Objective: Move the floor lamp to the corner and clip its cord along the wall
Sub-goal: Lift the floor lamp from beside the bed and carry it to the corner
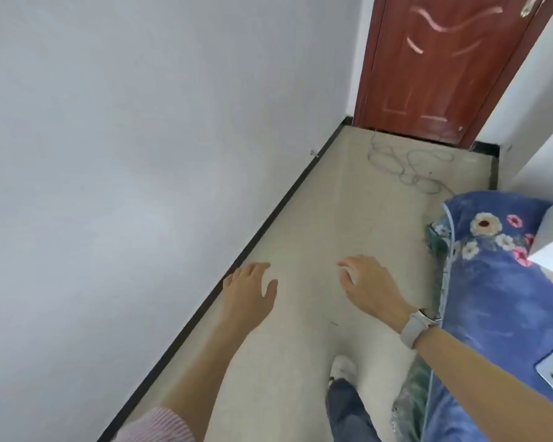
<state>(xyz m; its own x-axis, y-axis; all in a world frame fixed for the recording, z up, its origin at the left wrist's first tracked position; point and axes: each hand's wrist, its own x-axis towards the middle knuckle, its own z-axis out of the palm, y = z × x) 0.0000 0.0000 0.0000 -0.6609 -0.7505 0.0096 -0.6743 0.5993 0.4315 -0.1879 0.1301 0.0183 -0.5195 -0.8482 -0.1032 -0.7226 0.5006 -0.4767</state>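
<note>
Right now: I'm walking down the strip of floor (pixel 300 250) between the wall (pixel 141 154) and the bed (pixel 492 298).
Left hand (pixel 249 288): spread open, palm down, holding nothing, above the floor's left edge by the baseboard (pixel 268 218).
Right hand (pixel 367 285): open with fingers loosely curled, empty; watch (pixel 417 327) on that wrist.
Cord (pixel 419 167): lying in loose tangled loops at the far end of the floor, near the door (pixel 444 68), well apart from both hands.
Lamp: not in view.
Wall fitting (pixel 314 153): a small peg just above the baseboard, possibly a clip; too small to tell.
Handling: I expect the cord to be light, limp and prone to snagging on itself, so I'd take one free end and draw the loops out straight along the baseboard.
</note>
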